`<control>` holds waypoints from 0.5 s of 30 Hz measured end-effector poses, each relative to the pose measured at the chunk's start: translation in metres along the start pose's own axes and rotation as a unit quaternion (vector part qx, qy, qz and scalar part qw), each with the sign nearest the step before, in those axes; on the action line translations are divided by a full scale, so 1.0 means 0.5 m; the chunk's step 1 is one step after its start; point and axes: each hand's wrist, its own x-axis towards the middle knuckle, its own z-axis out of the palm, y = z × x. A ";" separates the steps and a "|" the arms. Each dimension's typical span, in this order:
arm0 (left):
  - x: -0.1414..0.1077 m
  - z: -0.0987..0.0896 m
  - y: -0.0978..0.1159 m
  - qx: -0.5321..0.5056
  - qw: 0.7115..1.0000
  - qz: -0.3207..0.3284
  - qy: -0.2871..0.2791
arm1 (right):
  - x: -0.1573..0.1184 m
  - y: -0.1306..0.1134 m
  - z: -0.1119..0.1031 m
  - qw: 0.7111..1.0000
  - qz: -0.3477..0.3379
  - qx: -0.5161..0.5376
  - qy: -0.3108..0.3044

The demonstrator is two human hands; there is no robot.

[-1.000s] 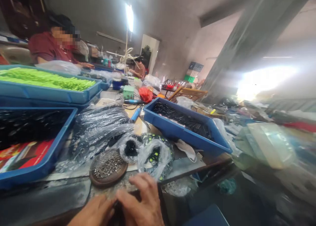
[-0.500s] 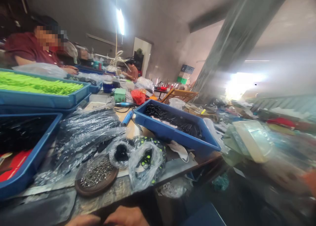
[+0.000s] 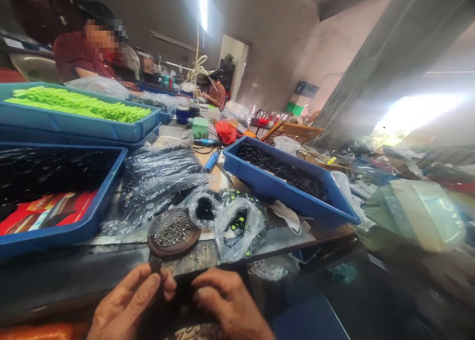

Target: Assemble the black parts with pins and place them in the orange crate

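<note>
My left hand (image 3: 129, 300) is in front of the table's near edge, its thumb and forefinger pinched on a small dark piece (image 3: 155, 266). To its right is my right hand (image 3: 232, 300), with fingers curled; whether anything lies between them is hidden. Just beyond my left hand, a round brown dish (image 3: 172, 253) holds many small metal pins (image 3: 173, 229). Beside the dish stand an open plastic bag (image 3: 239, 231) with black and green round parts and a smaller bag (image 3: 205, 209) with black contents.
Blue trays (image 3: 297, 194) of black parts stand right and left (image 3: 111, 186). Behind the left one is a tray (image 3: 137, 127) of bright green pieces. Plastic-wrapped black parts (image 3: 163, 167) lie between. Two people (image 3: 79, 55) sit farther back.
Both hands have come up into fuller view, and the small dark piece in my left hand now shows. The scene has shifted to the right and slightly up in the picture.
</note>
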 end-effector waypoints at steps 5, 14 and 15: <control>-0.010 0.022 0.019 -0.084 0.993 -0.044 -0.063 | 0.026 0.020 -0.059 0.992 0.020 0.040 0.120; -0.013 0.019 0.017 -0.140 0.984 -0.078 -0.075 | 0.037 0.021 -0.065 0.980 0.004 -0.051 0.190; -0.014 0.018 0.017 -0.140 0.984 -0.076 -0.078 | 0.038 0.021 -0.063 0.981 0.002 -0.059 0.187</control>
